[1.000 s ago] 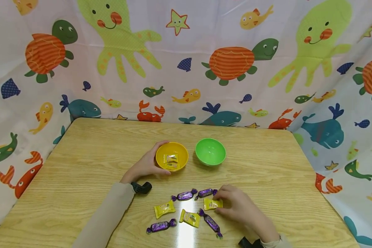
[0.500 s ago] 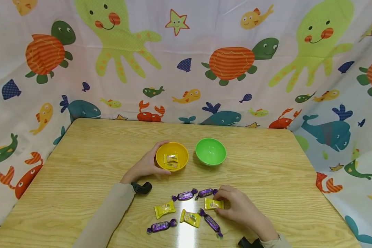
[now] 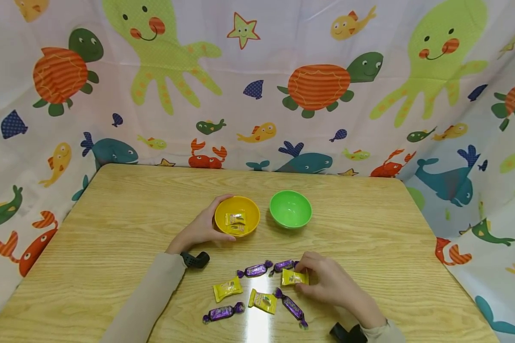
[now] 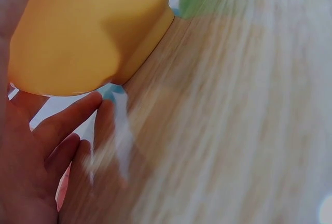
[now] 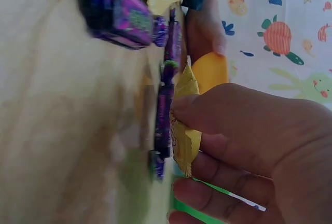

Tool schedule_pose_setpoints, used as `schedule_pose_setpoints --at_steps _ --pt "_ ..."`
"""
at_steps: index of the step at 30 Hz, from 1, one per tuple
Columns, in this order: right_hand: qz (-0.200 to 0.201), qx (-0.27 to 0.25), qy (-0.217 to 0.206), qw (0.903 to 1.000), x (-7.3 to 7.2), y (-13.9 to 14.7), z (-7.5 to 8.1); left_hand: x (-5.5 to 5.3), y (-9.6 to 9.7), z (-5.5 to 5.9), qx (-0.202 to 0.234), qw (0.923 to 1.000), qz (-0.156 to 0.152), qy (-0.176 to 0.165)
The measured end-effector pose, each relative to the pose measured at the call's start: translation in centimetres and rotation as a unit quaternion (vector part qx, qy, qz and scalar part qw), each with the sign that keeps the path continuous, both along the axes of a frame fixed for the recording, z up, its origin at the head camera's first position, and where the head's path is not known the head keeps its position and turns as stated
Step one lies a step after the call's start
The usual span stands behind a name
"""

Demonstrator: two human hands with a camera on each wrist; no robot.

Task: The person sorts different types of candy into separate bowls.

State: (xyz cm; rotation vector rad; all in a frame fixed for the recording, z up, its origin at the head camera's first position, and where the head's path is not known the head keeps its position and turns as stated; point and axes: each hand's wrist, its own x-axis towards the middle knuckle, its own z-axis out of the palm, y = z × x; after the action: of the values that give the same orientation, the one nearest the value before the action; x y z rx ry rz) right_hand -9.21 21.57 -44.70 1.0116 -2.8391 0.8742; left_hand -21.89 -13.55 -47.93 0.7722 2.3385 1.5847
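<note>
Inspection of both hands at the table. My right hand pinches a yellow candy between thumb and fingertips at its right end; its left end is exposed. I cannot tell whether its underside is clear of the tabletop. The nearest purple candy lies just beyond it and partly behind my fingers, so a straight upward lift, without a sideways drag, is advisable. The grip should be firm enough to prevent slipping yet light enough not to crush the wrapper.

My left hand holds the yellow bowl, thumb along the near side, fingers curved about the left and far side. The bowl stands upright and contains two yellow candies. This hold appears adequate for steadying; pressure should be even so the rim does not tip.

The green bowl stands just beside it, with no candy visible inside. Near my right hand lie two loose yellow packets and three further purple sweets. No defect of grip noted.
</note>
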Motion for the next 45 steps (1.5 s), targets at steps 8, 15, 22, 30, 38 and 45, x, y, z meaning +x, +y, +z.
schedule_pose_setpoints --at_steps 8,15,22,30,38,45 --pt "0.011 0.002 0.001 0.9999 -1.3 -1.1 2.0 0.8 0.2 1.6 0.006 0.9999 -0.005 -0.011" --pt "0.018 -0.009 0.011 0.9997 -3.1 -2.6 3.8 0.8 0.2 1.6 0.006 0.9999 -0.009 -0.004" --pt "0.028 -0.029 0.010 0.9992 -5.5 -4.8 5.1 0.8 0.1 1.5 -0.001 1.0000 -0.005 -0.001" --pt "0.019 -0.011 0.034 0.9992 -8.6 -7.9 5.5 0.8 0.1 1.4 -0.002 1.0000 -0.001 0.001" --pt "0.000 0.017 0.078 0.9968 -11.2 -10.9 4.1 0.8 0.1 1.6 -0.005 1.0000 -0.005 -0.006" --pt "-0.003 0.052 0.081 0.9953 -12.7 -12.7 2.9 0.8 0.1 1.6 -0.009 0.9999 -0.006 -0.007"
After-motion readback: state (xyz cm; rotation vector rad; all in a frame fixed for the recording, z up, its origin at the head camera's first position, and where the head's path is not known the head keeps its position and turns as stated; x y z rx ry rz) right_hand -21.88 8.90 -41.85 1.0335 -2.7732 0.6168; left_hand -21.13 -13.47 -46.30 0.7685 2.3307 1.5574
